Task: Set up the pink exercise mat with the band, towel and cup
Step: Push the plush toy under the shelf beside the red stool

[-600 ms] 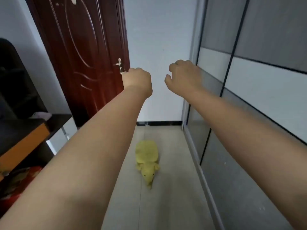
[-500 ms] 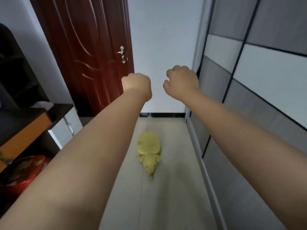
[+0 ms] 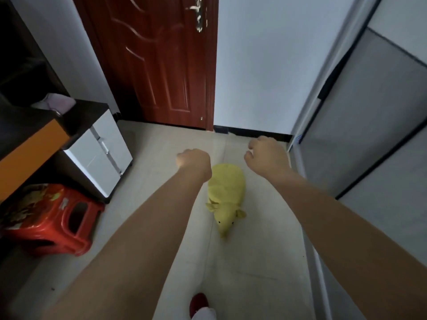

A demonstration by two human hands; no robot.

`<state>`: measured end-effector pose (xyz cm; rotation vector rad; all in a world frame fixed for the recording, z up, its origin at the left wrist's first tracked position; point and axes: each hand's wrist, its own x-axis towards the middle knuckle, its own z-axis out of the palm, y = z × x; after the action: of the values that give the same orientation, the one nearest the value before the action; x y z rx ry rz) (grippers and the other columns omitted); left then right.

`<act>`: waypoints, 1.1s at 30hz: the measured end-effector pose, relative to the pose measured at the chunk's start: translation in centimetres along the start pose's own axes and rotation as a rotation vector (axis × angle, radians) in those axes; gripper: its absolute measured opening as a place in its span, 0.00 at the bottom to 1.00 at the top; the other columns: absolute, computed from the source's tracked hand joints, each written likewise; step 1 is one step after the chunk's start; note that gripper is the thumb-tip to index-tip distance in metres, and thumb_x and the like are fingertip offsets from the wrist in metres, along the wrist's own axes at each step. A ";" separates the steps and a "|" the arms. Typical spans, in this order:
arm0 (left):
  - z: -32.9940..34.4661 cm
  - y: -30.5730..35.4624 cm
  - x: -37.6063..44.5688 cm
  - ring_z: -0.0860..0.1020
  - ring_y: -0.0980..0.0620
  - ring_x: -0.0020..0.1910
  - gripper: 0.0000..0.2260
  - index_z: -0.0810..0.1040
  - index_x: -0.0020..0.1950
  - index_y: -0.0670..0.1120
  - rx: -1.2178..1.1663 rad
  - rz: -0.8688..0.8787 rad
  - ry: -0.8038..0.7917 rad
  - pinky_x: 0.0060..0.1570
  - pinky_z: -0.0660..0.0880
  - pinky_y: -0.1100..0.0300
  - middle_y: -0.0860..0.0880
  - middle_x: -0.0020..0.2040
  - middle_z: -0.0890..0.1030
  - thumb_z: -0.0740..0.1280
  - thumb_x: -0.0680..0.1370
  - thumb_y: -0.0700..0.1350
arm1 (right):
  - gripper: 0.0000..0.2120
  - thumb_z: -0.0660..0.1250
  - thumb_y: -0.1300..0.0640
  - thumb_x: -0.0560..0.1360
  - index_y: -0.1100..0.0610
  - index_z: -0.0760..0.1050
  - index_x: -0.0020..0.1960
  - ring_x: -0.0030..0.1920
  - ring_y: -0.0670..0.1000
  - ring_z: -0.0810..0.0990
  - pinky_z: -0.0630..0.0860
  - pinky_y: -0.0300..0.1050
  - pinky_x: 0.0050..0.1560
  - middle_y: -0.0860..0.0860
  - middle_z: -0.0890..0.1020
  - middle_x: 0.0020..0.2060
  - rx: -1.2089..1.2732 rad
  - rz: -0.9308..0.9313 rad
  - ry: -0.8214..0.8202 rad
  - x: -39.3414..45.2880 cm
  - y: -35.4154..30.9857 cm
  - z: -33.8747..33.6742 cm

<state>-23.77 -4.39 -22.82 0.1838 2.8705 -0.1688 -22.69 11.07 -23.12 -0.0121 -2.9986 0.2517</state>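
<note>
Floor: pale tile [image 3: 254,273] runs as a narrow corridor straight ahead of me, bare along the middle.
Near edge: my red slipper [image 3: 198,302] shows at the bottom of the view.
Left edge: red plastic stool [image 3: 49,218] stands closest, then the white drawer unit [image 3: 101,153] under a dark top, both narrowing the lane on that side.
Right edge: grey sliding wardrobe panels [image 3: 369,135] line the whole side, their floor track running along the tile.
Mid lane: yellow plush toy [image 3: 225,197] lies on the floor between my forearms, long axis along the corridor, snout pointing toward me.
My left hand [image 3: 194,161]: curled into a fist, holding nothing, above the toy's far left.
My right hand [image 3: 268,155]: fingers loosely curled in, holding nothing.
Far end: dark red door [image 3: 161,61] stands shut beside a white wall [image 3: 265,65] with a black skirting.
Pink mat, band, towel, cup: not in sight.
</note>
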 end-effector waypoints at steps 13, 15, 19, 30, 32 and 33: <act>10.5 2.2 20.3 0.76 0.48 0.60 0.14 0.75 0.61 0.44 -0.171 -0.078 -0.399 0.48 0.70 0.59 0.47 0.60 0.77 0.59 0.78 0.44 | 0.12 0.59 0.60 0.75 0.66 0.78 0.48 0.46 0.59 0.78 0.74 0.48 0.45 0.60 0.81 0.44 0.041 0.151 -0.286 14.4 9.9 17.6; 13.3 3.2 24.7 0.75 0.48 0.61 0.14 0.74 0.62 0.45 -0.217 -0.139 -0.458 0.46 0.68 0.60 0.47 0.61 0.76 0.59 0.78 0.46 | 0.12 0.59 0.60 0.76 0.66 0.78 0.47 0.45 0.59 0.78 0.73 0.47 0.42 0.60 0.80 0.43 0.060 0.134 -0.330 18.2 12.3 21.9; 19.8 5.1 31.9 0.74 0.48 0.63 0.15 0.73 0.63 0.46 -0.313 -0.267 -0.535 0.49 0.69 0.59 0.47 0.63 0.76 0.58 0.79 0.47 | 0.10 0.58 0.61 0.75 0.65 0.73 0.37 0.44 0.61 0.76 0.64 0.44 0.37 0.62 0.78 0.41 0.070 0.072 -0.482 24.6 16.3 30.8; 42.9 9.7 42.5 0.73 0.45 0.62 0.16 0.70 0.65 0.44 -0.541 -0.528 -0.717 0.56 0.72 0.55 0.44 0.62 0.73 0.57 0.79 0.47 | 0.12 0.61 0.62 0.75 0.65 0.78 0.55 0.57 0.59 0.78 0.71 0.46 0.56 0.62 0.81 0.55 0.196 0.194 -0.610 34.3 21.3 53.4; 46.8 10.8 43.1 0.71 0.44 0.63 0.16 0.68 0.66 0.44 -0.562 -0.567 -0.743 0.57 0.71 0.54 0.43 0.63 0.72 0.56 0.80 0.49 | 0.13 0.61 0.61 0.76 0.63 0.76 0.59 0.60 0.57 0.77 0.68 0.42 0.58 0.60 0.80 0.58 0.244 0.242 -0.625 34.2 21.4 57.3; 48.3 11.1 43.3 0.71 0.44 0.63 0.17 0.67 0.66 0.44 -0.565 -0.582 -0.752 0.57 0.71 0.53 0.43 0.63 0.71 0.56 0.81 0.50 | 0.14 0.60 0.61 0.77 0.63 0.75 0.60 0.62 0.56 0.76 0.65 0.40 0.58 0.59 0.79 0.60 0.247 0.268 -0.633 34.5 21.4 58.6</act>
<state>-51.69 4.97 -81.67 -0.6749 2.0325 0.3864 -64.66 23.11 -79.48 -0.3802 -3.5546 0.7868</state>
